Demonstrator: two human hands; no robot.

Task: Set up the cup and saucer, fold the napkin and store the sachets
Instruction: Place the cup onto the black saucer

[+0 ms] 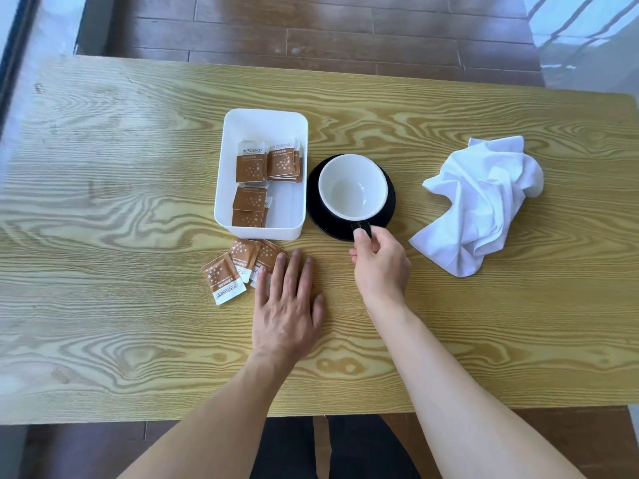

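A cup point(352, 186), white inside and black outside, stands upright on a black saucer point(315, 212) at the table's middle. My right hand point(380, 267) pinches the cup's black handle at the near side. A white box point(288, 133) left of the saucer holds several brown sachets point(250, 167). Three more loose sachets point(224, 278) lie on the table in front of the box. My left hand point(288, 305) rests flat, fingers spread, its fingertips over the rightmost loose sachet. A crumpled white napkin point(480, 202) lies to the right of the saucer.
The wooden table point(103, 202) stretches wide to the left and near side. Its far edge borders a dark wood floor point(311, 29). A glass wall stands at the far right.
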